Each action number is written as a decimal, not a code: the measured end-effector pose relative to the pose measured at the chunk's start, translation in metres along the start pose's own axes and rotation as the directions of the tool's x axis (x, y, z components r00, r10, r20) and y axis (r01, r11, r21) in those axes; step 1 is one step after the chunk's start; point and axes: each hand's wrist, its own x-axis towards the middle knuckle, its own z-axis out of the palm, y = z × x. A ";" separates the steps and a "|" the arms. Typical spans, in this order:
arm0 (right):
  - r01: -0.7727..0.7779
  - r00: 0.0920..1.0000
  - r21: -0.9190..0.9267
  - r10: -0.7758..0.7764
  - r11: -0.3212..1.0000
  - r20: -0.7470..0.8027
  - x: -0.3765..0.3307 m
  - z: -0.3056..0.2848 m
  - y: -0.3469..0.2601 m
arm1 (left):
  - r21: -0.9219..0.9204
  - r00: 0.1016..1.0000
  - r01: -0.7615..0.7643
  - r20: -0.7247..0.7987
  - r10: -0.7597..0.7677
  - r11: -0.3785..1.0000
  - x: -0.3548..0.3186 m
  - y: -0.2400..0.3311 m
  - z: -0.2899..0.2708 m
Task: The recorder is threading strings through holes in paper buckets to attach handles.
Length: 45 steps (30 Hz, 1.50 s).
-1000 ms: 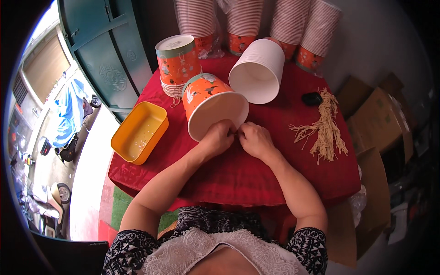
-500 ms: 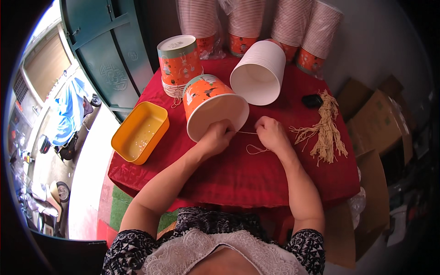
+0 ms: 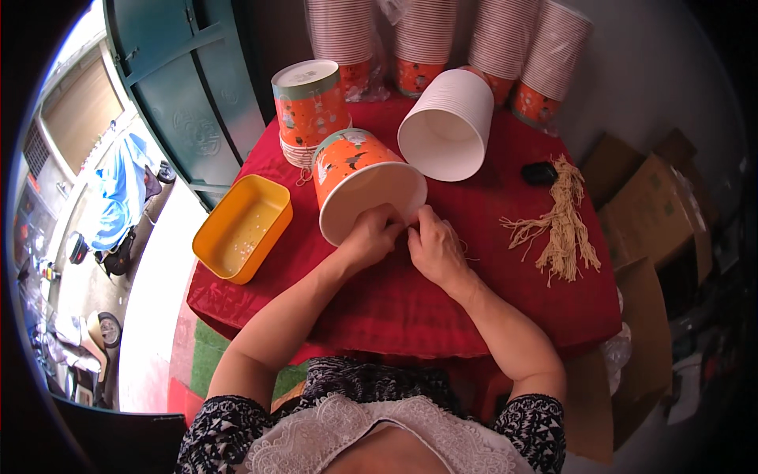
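An orange paper bucket (image 3: 355, 164) with printed figures lies tilted on the red table, its white mouth towards me. My left hand (image 3: 371, 238) reaches into the mouth, fingers closed at the lower right of the rim; the fingertips are partly hidden. Right beside it, my right hand (image 3: 436, 248) pinches a thin beige string (image 3: 471, 257) against the rim. Most of that string is covered by the hand, and a short bit shows past its right side. The two hands nearly touch.
White nested buckets (image 3: 446, 130) lie behind; an upturned orange stack (image 3: 309, 110) stands left of them. A yellow tub (image 3: 243, 229) sits at left. A bundle of strings (image 3: 564, 225) and a black object (image 3: 538, 173) lie at right. Tall wrapped bucket stacks (image 3: 426, 47) line the back.
My right hand has moved left with the string, from a short distance off up to the bucket's rim and my left hand. The bucket has shifted slightly left.
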 end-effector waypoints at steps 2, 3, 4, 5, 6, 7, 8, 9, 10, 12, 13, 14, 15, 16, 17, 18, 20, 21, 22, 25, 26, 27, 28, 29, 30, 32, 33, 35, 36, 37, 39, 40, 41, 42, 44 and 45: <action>0.007 1.000 0.004 -0.007 1.000 0.013 -0.001 0.003 0.001 | -0.039 1.000 -0.002 0.002 0.002 0.999 0.000 -0.001 -0.001; 0.012 1.000 0.009 -0.012 1.000 0.023 -0.001 0.006 0.002 | -0.050 1.000 0.009 0.024 -0.008 0.999 -0.001 -0.002 -0.001; 0.014 1.000 0.008 -0.014 1.000 0.025 -0.002 0.008 0.002 | -0.060 0.999 0.021 0.047 -0.018 0.998 -0.001 -0.003 -0.002; 0.012 1.000 0.024 -0.012 1.000 0.012 -0.003 0.009 0.002 | -0.064 0.999 0.021 0.045 -0.018 0.998 -0.001 -0.002 -0.003; 0.010 1.000 0.040 -0.010 0.999 -0.001 -0.004 0.010 0.002 | -0.094 0.998 0.042 0.050 -0.038 0.995 -0.002 -0.001 -0.003; 0.011 1.000 0.037 -0.011 0.999 0.002 -0.005 0.012 0.004 | -0.124 0.997 0.064 0.055 -0.057 0.990 -0.003 0.000 -0.003; 0.028 0.999 0.009 -0.028 1.000 -0.016 -0.005 0.013 0.006 | -0.128 0.997 0.063 0.051 -0.057 0.990 -0.002 -0.002 -0.004; 0.046 0.998 -0.019 -0.046 0.999 -0.034 -0.005 0.014 0.006 | -0.156 0.997 0.068 0.050 -0.061 0.985 -0.001 -0.005 -0.003; 0.049 0.998 -0.021 -0.049 0.999 -0.031 -0.005 0.014 0.005 | -0.183 0.997 0.073 0.050 -0.065 0.980 -0.001 -0.006 -0.003; 0.058 0.996 -0.012 -0.059 0.998 -0.068 -0.004 0.015 0.003 | -0.214 0.997 0.071 0.038 -0.065 0.974 -0.002 -0.005 -0.003; 0.060 0.996 -0.013 -0.061 0.998 -0.065 -0.004 0.016 0.003 | -0.240 0.998 0.069 0.029 -0.064 0.968 -0.003 -0.005 -0.002; 0.042 0.997 -0.010 -0.042 0.999 -0.071 -0.003 0.018 0.004 | -0.243 0.998 0.068 0.029 -0.063 0.968 -0.002 -0.006 -0.002; 0.023 0.997 -0.007 -0.023 1.000 -0.076 -0.002 0.019 0.005 | -0.268 0.997 0.075 0.033 -0.069 0.960 -0.002 -0.007 -0.002; 0.023 0.997 -0.009 -0.024 1.000 -0.076 -0.001 0.020 0.004 | -0.293 0.996 0.083 0.037 -0.076 0.952 -0.002 -0.007 -0.003; 0.030 0.996 -0.002 -0.030 1.000 -0.086 0.000 0.020 0.004 | -0.295 0.997 0.081 0.037 -0.074 0.952 -0.002 -0.006 -0.003; 0.037 0.995 0.006 -0.037 0.999 -0.097 0.000 0.021 0.005 | -0.268 0.994 0.104 0.048 -0.094 0.958 -0.003 -0.004 -0.004; 0.045 0.992 0.015 -0.042 0.999 -0.117 0.000 0.022 0.008 | -0.242 0.992 0.123 0.056 -0.113 0.962 -0.004 -0.002 -0.003; 0.051 0.989 0.026 -0.047 0.998 -0.137 -0.001 0.023 0.010 | -0.215 0.997 0.069 -0.004 -0.072 0.974 -0.005 -0.001 -0.001; 0.053 0.989 0.025 -0.049 0.998 -0.138 0.000 0.022 0.010 | -0.184 0.998 0.017 -0.064 -0.029 0.983 -0.005 -0.001 0.000; 0.040 0.991 0.018 -0.038 0.999 -0.130 0.000 0.023 0.008 | 0.054 0.933 -0.305 -0.183 0.309 0.951 0.001 -0.019 -0.001; 0.035 0.991 0.026 -0.032 0.999 -0.126 0.001 0.023 0.009 | 0.053 0.933 -0.305 -0.182 0.310 0.951 0.001 -0.019 -0.001; 0.030 0.992 0.033 -0.026 0.999 -0.122 0.001 0.023 0.009 | 0.095 0.934 -0.290 -0.190 0.304 0.952 0.001 -0.018 -0.001; 0.029 0.992 0.033 -0.025 0.999 -0.122 0.001 0.022 0.009 | 0.136 0.934 -0.275 -0.199 0.298 0.952 0.001 -0.018 -0.002; 0.022 0.993 0.060 -0.014 0.998 -0.120 0.002 0.021 0.007 | 0.136 0.934 -0.273 -0.201 0.296 0.952 0.001 -0.018 -0.002; 0.014 0.993 0.088 -0.003 0.996 -0.117 0.002 0.020 0.005 | 0.151 0.953 -0.231 -0.163 0.254 0.961 0.001 -0.018 -0.003; -0.002 0.994 0.098 0.013 0.995 -0.113 0.002 0.020 0.006 | 0.168 0.970 -0.187 -0.126 0.210 0.968 0.001 -0.017 -0.003; -0.019 0.993 0.108 0.031 0.994 -0.111 0.001 0.020 0.007 | 0.198 0.965 -0.194 -0.140 0.224 0.961 0.000 -0.016 -0.002; -0.018 0.993 0.097 0.030 0.995 -0.118 0.001 0.022 0.009 | 0.227 0.959 -0.200 -0.154 0.238 0.953 0.000 -0.016 0.000; -0.018 0.992 0.085 0.029 0.996 -0.126 0.002 0.023 0.009 | 0.262 0.962 -0.196 -0.138 0.237 0.945 0.000 -0.016 0.000; -0.019 0.992 0.084 0.029 0.996 -0.126 0.001 0.023 0.008 | 0.296 0.964 -0.192 -0.122 0.236 0.936 0.000 -0.017 0.001; -0.078 0.991 0.047 0.083 0.996 -0.110 0.001 0.022 0.004 | 0.301 0.964 -0.202 -0.106 0.243 0.932 -0.002 -0.013 0.000; -0.080 0.990 0.046 0.085 0.996 -0.111 0.001 0.021 0.004 | 0.306 0.964 -0.210 -0.092 0.249 0.928 -0.003 -0.012 -0.001; -0.086 0.991 0.043 0.090 0.995 -0.100 0.001 0.021 0.004 | 0.307 0.964 -0.210 -0.092 0.248 0.928 -0.004 -0.011 -0.002; -0.092 0.992 0.039 0.095 0.995 -0.088 0.001 0.021 0.004 | 0.288 0.958 -0.233 -0.096 0.270 0.929 -0.004 -0.011 -0.003; -0.062 0.993 0.027 0.064 0.998 -0.097 0.001 0.022 0.005 | 0.269 0.951 -0.256 -0.100 0.292 0.928 -0.004 -0.012 -0.004; -0.031 0.994 0.013 0.032 0.999 -0.106 0.001 0.022 0.005 | 0.272 0.951 -0.254 -0.105 0.291 0.928 -0.003 -0.014 -0.003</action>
